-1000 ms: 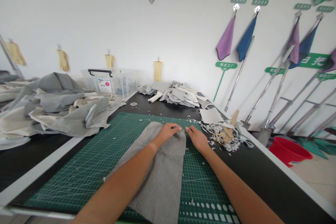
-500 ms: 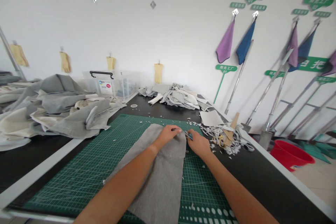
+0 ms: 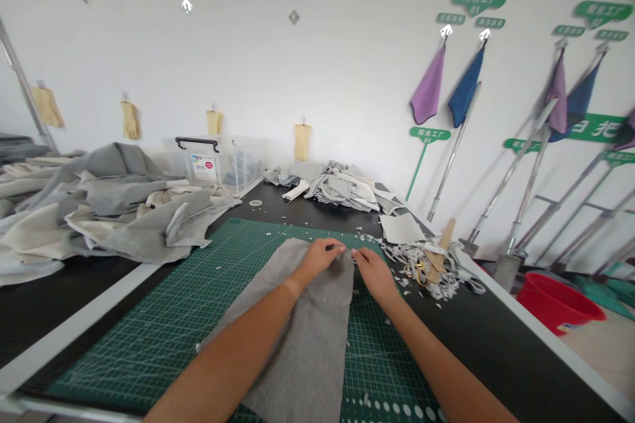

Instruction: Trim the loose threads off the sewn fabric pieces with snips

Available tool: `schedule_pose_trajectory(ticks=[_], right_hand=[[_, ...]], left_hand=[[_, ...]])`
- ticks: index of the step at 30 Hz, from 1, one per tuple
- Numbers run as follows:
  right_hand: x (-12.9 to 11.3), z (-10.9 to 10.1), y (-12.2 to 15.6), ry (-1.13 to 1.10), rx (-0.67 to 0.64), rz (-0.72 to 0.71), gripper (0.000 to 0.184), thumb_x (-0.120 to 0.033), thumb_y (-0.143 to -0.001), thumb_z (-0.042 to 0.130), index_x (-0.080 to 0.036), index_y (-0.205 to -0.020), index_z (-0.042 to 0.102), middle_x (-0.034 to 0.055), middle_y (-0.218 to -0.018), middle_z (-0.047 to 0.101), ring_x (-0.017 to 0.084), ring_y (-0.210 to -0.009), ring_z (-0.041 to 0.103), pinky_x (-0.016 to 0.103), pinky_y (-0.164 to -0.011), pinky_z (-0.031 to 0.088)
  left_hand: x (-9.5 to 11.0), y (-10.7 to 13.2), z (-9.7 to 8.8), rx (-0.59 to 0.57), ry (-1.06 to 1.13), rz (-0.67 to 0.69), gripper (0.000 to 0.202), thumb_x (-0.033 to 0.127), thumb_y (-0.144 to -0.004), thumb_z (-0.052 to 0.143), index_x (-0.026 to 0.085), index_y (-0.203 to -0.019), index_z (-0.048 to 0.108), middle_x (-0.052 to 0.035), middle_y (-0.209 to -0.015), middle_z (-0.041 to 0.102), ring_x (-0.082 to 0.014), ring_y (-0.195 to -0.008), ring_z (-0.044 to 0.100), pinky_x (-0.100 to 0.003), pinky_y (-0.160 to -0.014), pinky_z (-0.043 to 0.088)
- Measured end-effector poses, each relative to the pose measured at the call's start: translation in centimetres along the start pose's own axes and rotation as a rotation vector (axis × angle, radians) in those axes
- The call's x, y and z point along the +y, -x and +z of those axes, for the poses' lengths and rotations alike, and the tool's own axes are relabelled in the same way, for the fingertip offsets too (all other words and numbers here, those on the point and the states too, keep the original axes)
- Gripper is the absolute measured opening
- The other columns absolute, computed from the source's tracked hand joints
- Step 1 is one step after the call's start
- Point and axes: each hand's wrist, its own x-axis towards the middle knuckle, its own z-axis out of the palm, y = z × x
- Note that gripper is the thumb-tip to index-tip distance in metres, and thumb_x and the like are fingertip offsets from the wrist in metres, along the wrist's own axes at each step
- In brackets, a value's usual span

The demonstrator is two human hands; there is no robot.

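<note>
Grey felt panel (image 3: 297, 337) lying flat on a green cutting mat (image 3: 149, 317), its far edge beneath both hands. Left hand (image 3: 317, 263): fingers narrowly closed beside a small dark tool (image 3: 330, 247), mostly hidden, grip unclear. Right hand (image 3: 376, 275): just beside it, curled at the panel's edge, grip also impossible to tell. Clear plastic storage box (image 3: 213, 168) on the far end of the black table (image 3: 307, 211) holds grey contents, hard to make out. Red plastic basin (image 3: 558, 304) stands on the floor, its inside not discernible. Grey offcuts (image 3: 426, 264) lie heaped right of the mat.
</note>
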Motion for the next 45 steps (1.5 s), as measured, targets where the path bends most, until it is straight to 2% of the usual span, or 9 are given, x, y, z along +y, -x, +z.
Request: schedule_pose_trajectory(ticks=[5,9,12,16,20,27,34,40,45], right_hand=[[-1.1,1.0,0.3,-0.428,-0.273,0.098,0.040,-0.055,-0.089,0.055,-0.017,-0.082,0.067,0.0017,-0.072,0.067,0.020,-0.068,0.061,0.028,-0.062,0.042],[-3.2,0.4,1.7,-0.720,-0.473,0.148,0.041,-0.048,-0.083,0.067,-0.014,-0.106,0.072,0.0067,-0.098,0.076,0.026,-0.090,0.070,0.034,-0.081,0.053],[-4.6,-0.9,2.7,-0.827,-0.590,0.116,0.051,-0.046,-0.080,0.074,-0.015,-0.121,0.069,0.0077,-0.118,0.075,0.030,-0.112,0.067,0.040,-0.099,0.050],[-5.4,-3.0,2.7,-0.766,-0.651,0.178,0.054,-0.049,-0.076,0.079,-0.016,-0.118,0.071,0.0078,-0.115,0.076,0.031,-0.110,0.069,0.041,-0.097,0.053],[-5.4,-5.7,1.7,-0.659,-0.615,0.207,0.056,-0.056,-0.074,0.079,-0.014,-0.112,0.074,0.0084,-0.109,0.077,0.030,-0.101,0.071,0.039,-0.090,0.055],[-6.5,-11.8,-0.7,-0.511,-0.488,-0.021,0.047,-0.061,-0.081,0.070,-0.017,-0.093,0.078,0.0047,-0.088,0.076,0.025,-0.084,0.068,0.036,-0.078,0.055],[-8.9,-17.8,-2.5,-0.619,-0.195,-0.113,0.042,-0.054,-0.082,0.075,-0.021,-0.107,0.077,0.0070,-0.102,0.077,0.030,-0.108,0.067,0.042,-0.096,0.053],[-9.7,-21.3,-4.7,-0.688,0.002,-0.171,0.042,-0.055,-0.080,0.078,-0.019,-0.102,0.077,0.0085,-0.098,0.077,0.027,-0.100,0.068,0.043,-0.097,0.052],[-10.2,-22.6,-5.1,-0.606,0.171,-0.313,0.033,-0.054,-0.082,0.076,-0.022,-0.088,0.073,0.0028,-0.089,0.073,0.023,-0.093,0.066,0.038,-0.090,0.052]], left_hand=[[2.7,-0.7,-0.4,0.144,-0.062,0.070,0.020,0.031,-0.089,0.063,0.019,-0.094,0.078,-0.0062,-0.101,0.078,-0.0214,-0.098,0.070,-0.033,-0.093,0.053],[6.3,-1.7,-2.0,0.267,-0.119,0.166,0.018,0.028,-0.091,0.061,0.021,-0.095,0.077,-0.0050,-0.100,0.077,-0.0203,-0.097,0.070,-0.033,-0.093,0.052],[9.5,-2.6,-4.3,0.402,-0.142,0.226,0.017,0.028,-0.093,0.062,0.022,-0.098,0.077,-0.0044,-0.104,0.077,-0.0201,-0.100,0.069,-0.033,-0.095,0.051],[13.4,-3.6,-9.0,0.631,-0.192,0.280,0.019,0.032,-0.095,0.060,0.022,-0.099,0.076,-0.0045,-0.105,0.077,-0.0210,-0.102,0.069,-0.035,-0.099,0.050],[16.5,-3.8,-14.2,0.798,-0.184,0.351,0.022,0.035,-0.095,0.060,0.021,-0.101,0.075,-0.0045,-0.105,0.077,-0.0211,-0.100,0.069,-0.035,-0.097,0.051],[20.1,-2.8,-20.4,0.836,-0.123,0.400,0.026,0.041,-0.092,0.063,0.020,-0.101,0.076,-0.0033,-0.097,0.076,-0.0195,-0.092,0.067,-0.033,-0.088,0.053],[23.5,-2.1,-23.8,0.812,-0.069,0.407,0.022,0.043,-0.088,0.069,0.022,-0.095,0.074,-0.0018,-0.094,0.074,-0.0200,-0.095,0.065,-0.033,-0.086,0.052],[24.8,-1.8,-25.7,0.735,-0.044,0.375,0.034,0.048,-0.087,0.069,0.018,-0.101,0.070,-0.0040,-0.090,0.071,-0.0188,-0.086,0.064,-0.029,-0.073,0.053],[25.3,-0.9,-25.7,0.729,-0.081,0.393,0.030,0.047,-0.087,0.069,0.020,-0.102,0.070,-0.0031,-0.085,0.069,-0.0160,-0.076,0.062,-0.024,-0.058,0.047]])
